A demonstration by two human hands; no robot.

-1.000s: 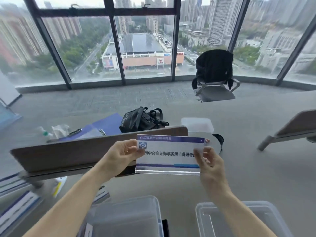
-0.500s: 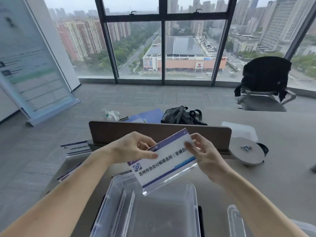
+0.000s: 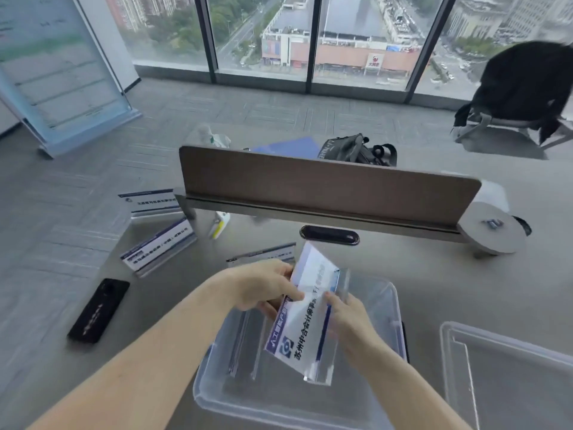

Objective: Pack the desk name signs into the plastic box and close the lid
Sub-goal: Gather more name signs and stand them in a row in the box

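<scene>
Grey bench [image 3: 434, 290] by tall windows. Both hands, left [image 3: 263, 287] and right [image 3: 347, 315], fingers gripping one sign [image 3: 307, 318], tilted on end above open box [image 3: 393, 308]. Best lowered upright beside signs already inside, keeping edges clear of walls.

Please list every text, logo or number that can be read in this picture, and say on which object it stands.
"苏州中合会计师事务所": held name sign, its end hidden by the right hand.
Its purple header strip: too blurred.
Three name signs on the desk: too blurred.
Red sign on the building outside: too small.
Roll-up banner: blurred.
</scene>
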